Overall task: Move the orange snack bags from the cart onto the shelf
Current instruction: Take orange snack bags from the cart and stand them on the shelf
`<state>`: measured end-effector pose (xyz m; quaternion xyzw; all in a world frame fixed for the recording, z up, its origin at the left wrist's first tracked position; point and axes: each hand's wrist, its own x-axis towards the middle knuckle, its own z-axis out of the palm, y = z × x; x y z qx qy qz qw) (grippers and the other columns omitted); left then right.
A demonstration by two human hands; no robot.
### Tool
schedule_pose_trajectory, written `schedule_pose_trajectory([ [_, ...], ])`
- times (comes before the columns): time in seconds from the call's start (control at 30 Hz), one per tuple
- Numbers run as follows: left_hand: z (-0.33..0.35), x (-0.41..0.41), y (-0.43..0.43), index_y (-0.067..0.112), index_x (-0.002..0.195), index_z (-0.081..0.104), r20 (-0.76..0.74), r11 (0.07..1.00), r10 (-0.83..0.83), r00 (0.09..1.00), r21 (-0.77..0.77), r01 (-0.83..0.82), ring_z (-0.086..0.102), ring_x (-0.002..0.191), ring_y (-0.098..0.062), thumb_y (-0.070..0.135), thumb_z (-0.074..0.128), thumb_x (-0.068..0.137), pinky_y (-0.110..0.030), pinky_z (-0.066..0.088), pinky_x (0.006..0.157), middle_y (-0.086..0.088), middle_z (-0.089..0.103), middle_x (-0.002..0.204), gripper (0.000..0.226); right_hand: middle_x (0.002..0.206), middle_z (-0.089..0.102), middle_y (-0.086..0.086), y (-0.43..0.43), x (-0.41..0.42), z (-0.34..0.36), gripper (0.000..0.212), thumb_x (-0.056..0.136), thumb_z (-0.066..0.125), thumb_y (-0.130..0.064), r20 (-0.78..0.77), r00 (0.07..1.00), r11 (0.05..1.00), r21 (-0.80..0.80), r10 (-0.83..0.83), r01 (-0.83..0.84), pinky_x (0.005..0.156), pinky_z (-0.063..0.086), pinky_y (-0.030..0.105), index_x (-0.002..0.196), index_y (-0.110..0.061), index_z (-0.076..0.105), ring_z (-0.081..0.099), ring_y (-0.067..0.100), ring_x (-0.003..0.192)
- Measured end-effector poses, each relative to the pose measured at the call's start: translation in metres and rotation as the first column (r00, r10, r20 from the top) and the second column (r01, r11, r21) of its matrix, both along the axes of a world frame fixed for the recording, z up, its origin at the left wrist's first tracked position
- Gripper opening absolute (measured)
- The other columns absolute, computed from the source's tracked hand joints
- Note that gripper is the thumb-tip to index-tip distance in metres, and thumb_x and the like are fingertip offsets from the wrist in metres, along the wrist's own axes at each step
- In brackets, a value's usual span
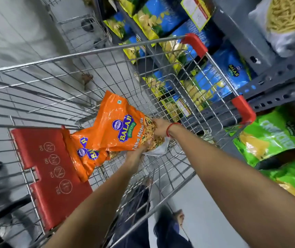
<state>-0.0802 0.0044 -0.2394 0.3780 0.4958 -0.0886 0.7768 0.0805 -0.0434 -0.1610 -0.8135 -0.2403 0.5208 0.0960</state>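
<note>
Orange Balaji snack bags lie in the wire cart (89,54). The top orange bag (119,122) is held at its lower end by both hands. My right hand (159,127), with a red thread on the wrist, grips its right edge. My left hand (136,152) grips it from below. A second orange bag (87,154) rests underneath, leaning on the cart's red seat flap (51,174). The grey shelf (275,83) stands to the right of the cart.
Blue and yellow snack bags (220,77) fill the shelf beyond the cart. Green bags (275,136) sit on the nearer shelf at right, and a white noodle-snack bag (286,20) at top right. Red corner guards (195,43) cap the cart rim. My feet show below on the grey floor.
</note>
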Motion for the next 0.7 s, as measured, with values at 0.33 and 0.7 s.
schedule_pose_trajectory([
  [0.33, 0.096, -0.004, 0.078, 0.018, 0.096, 0.065, 0.088, 0.873, -0.264, 0.96, 0.445, 0.199, 0.069, 0.074, -0.012, 0.022, 0.086, 0.057, -0.033, 0.056, 0.069, 0.005, 0.073, 0.086, 0.045, 0.153, 0.027, 0.012, -0.035, 0.002, 0.066, 0.104, 0.065, 0.083, -0.023, 0.055, 0.968, 0.933, 0.285, -0.244, 0.219, 0.113, 0.027, 0.043, 0.146, -0.013, 0.018, 0.03, 0.03, 0.139],
  [0.7, 0.306, 0.055, 0.053, 0.041, 0.08, 0.07, 0.296, 0.651, -0.57, 0.766, 0.732, 0.201, 0.067, 0.068, 0.005, 0.033, 0.084, 0.053, -0.008, 0.05, 0.061, 0.022, 0.073, 0.073, 0.032, 0.131, 0.046, -0.019, -0.113, -0.021, 0.2, 0.108, 0.044, 0.087, -0.046, -0.145, 0.827, 0.493, 0.742, -0.544, 0.454, 0.106, 0.036, 0.033, 0.136, -0.025, 0.033, 0.041, 0.01, 0.126],
])
